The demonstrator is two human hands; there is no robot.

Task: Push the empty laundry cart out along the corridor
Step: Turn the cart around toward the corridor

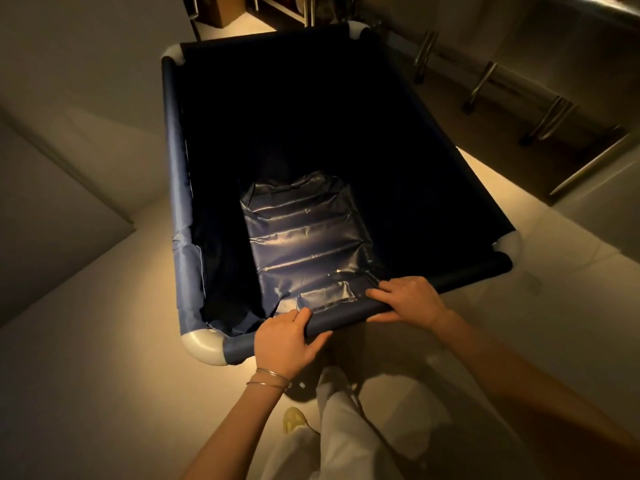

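Both hands close on the near rail of the cart (346,133). The left hand (287,341) wraps the rail just right of the near-left corner piece (204,344), fingers curled over the top and thumb underneath. The right hand (408,299) grips the same rail further right, fingers laid over it and thumb below. Each grip is shut around the fabric-covered tube; neither holds anything else.

The cart lies straight ahead of the hands, its long axis running away from the person toward the far rail. Its dark blue liner is empty: only the creased, shiny bottom (304,237) shows. The rail sits slightly skewed, so the right hand is a little further forward than the left.

Beyond, pale floor (104,341) opens on the near left. Metal legs (485,84) stand well apart on the far right, and shelving (277,8) shows past the far rail. The person's legs and a yellow shoe (294,419) are just behind the cart.

A level push from both hands would likely send it lengthwise; the far right corner looks nearest the metal legs, so that side probably needs watching.
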